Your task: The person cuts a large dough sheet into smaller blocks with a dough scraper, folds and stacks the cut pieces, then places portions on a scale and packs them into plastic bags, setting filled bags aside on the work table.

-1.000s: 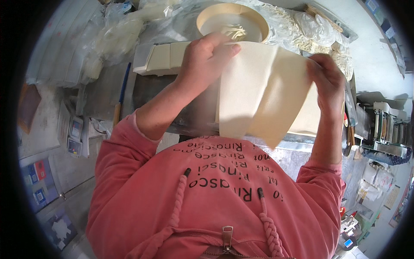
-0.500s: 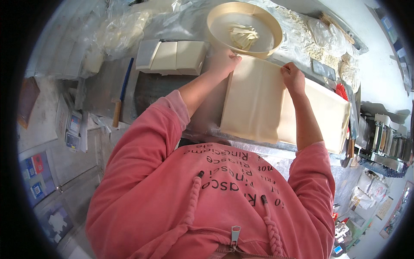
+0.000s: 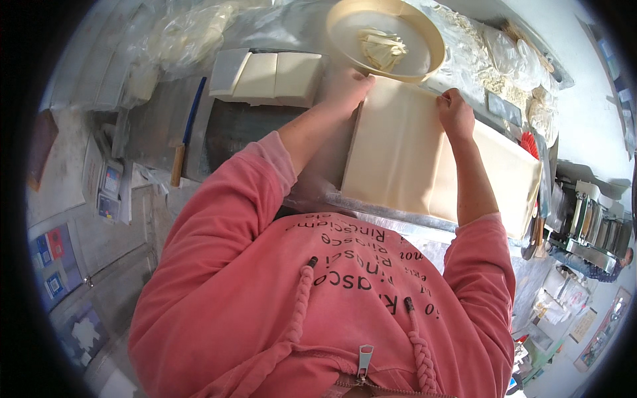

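A broad, pale dough sheet (image 3: 393,149) lies over the work surface in front of me, its upper layer hanging to the near edge. My left hand (image 3: 352,88) pinches the far left corner, slightly blurred. The far right corner is gripped by my right hand (image 3: 456,111), with its fingers curled in. More pale dough (image 3: 494,172) extends to the right, under and beyond my right forearm. Just past the far edge of the sheet stands a round, wooden-rimmed sieve (image 3: 438,56) with a small heap of cut dough strips (image 3: 383,50) in it.
Stacked pale dough blocks (image 3: 257,75) sit left of my left hand. Further left lies a long knife (image 3: 189,126) with a wooden handle and dark blue blade. Clear plastic bags (image 3: 192,40) lie at the back left. A red brush (image 3: 529,144) rests beside the right end.
Both hands keep their hold on the sheet's far corners. The whole view has shifted a little, with the sieve now slightly further right and higher. The dough looks much the same.
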Demonstrator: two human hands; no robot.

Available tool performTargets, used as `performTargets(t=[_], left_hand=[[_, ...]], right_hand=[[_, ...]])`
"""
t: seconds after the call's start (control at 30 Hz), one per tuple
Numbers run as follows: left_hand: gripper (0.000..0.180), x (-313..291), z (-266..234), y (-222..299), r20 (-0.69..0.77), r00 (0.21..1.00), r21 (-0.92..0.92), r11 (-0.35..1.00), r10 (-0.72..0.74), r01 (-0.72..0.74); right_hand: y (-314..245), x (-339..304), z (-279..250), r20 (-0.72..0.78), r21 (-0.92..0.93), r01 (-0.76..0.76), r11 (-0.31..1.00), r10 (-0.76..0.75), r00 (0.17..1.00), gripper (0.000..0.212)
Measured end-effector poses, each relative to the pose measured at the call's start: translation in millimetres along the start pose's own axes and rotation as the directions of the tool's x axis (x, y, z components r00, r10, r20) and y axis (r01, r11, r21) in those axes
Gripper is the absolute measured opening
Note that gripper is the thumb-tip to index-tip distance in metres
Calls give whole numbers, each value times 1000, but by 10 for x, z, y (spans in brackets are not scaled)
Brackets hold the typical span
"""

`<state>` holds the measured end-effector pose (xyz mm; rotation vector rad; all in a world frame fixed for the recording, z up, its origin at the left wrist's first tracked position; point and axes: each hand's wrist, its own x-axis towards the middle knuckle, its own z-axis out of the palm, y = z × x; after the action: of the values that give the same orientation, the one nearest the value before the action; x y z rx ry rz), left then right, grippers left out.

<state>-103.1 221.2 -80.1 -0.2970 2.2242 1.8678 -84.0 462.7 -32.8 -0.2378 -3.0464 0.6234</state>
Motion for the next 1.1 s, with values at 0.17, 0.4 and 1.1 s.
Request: performTargets(t=[0.17, 0.4, 1.1], left_hand=[[30, -138, -40, 53, -128, 976, 285, 949, 177, -135], [17, -952, -643, -12, -83, 878, 303, 851, 471, -428], [31, -2053, -4221, -833, -162, 983, 554, 817, -83, 161]], right_hand=[[-44, 7, -34, -81, -102, 41, 994, -50, 995, 22], [-248, 528, 100, -276, 1, 280, 960, -269, 923, 24], [-3637, -500, 889, 571, 473, 154, 867, -435, 696, 15]])
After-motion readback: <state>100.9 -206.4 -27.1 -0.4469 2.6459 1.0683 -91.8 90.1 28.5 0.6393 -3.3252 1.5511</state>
